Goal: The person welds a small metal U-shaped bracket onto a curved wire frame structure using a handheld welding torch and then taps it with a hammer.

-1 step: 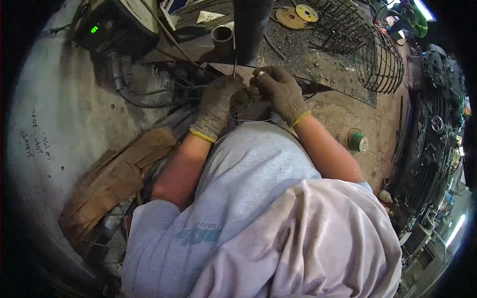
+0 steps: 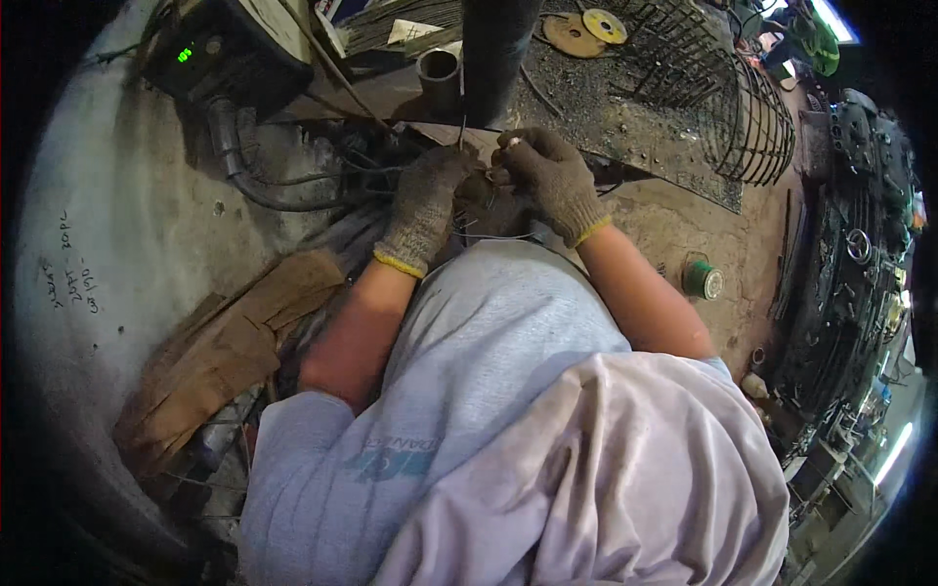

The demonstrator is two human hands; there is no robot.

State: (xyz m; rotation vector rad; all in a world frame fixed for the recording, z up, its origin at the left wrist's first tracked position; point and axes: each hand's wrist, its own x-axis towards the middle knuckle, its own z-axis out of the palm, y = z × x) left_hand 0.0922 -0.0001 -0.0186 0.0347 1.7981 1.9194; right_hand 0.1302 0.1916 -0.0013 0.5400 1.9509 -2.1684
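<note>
The grit-strewn desk (image 2: 596,112) lies ahead of both hands, with a wire cage (image 2: 767,127) at its right and a dark column (image 2: 496,59) nearer the middle. The gloved right hand (image 2: 555,181) has its fingers bent inward, though whether they grip anything I cannot tell. Just beside it, the gloved left hand (image 2: 430,195) is curled closed, apparently around a thin rod (image 2: 462,135); this juts from the left fingertips, its long axis pointing away from the body, with the right hand off to its right
</note>
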